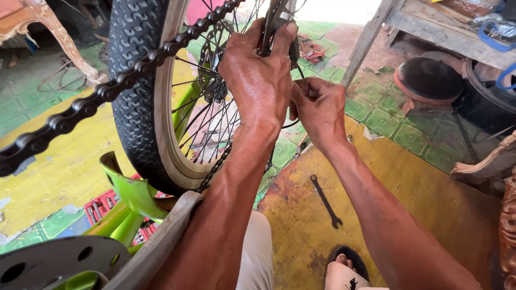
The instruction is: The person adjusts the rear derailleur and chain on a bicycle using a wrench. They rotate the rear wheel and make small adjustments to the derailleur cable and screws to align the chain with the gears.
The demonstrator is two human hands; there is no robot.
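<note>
I'm clamping my left hand (260,75) fingers on the frame end (275,32), right hand (318,107) fingers pinched together (on what, I cannot tell); the slack chain (97,99) risks catching spokes (209,107).

Spokes (207,115) and chain (97,96) crowd my left hand (258,75); right of my right hand (318,107), floor (419,188) lies open.

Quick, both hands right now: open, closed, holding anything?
Left hand: closed around a dark part at the hub of the bicycle wheel.
Right hand: closed, fingers pinched at the same spot; what it grips cannot be told.
</note>
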